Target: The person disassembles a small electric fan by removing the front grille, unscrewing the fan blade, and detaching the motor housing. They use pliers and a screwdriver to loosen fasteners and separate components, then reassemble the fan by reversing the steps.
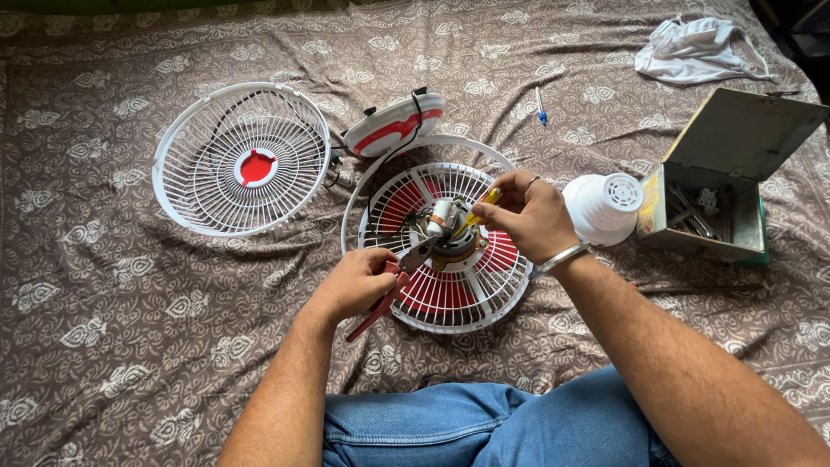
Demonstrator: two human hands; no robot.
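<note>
On patterned bedcloth [104, 346], fan motor [445, 229] sits between left hand [356, 284] and right hand [529, 214].

The left hand [353, 284] and right hand [529, 214] meet over the motor [447, 227], which sits on a fan grille [450, 298] lying on the bed [104, 346]. Pliers [389, 292] are in the left hand, a screwdriver [481, 206] in the right. Left of the left hand and farther off lies a second grille [216, 164]. Beyond both hands rests the fan base [393, 125]. Just right of the right hand sits a motor cover [603, 207], then an open toolbox [726, 173] with tools in it. Behind the right hand lie a pen [539, 105] and, farther right, a cloth [692, 50].
</note>
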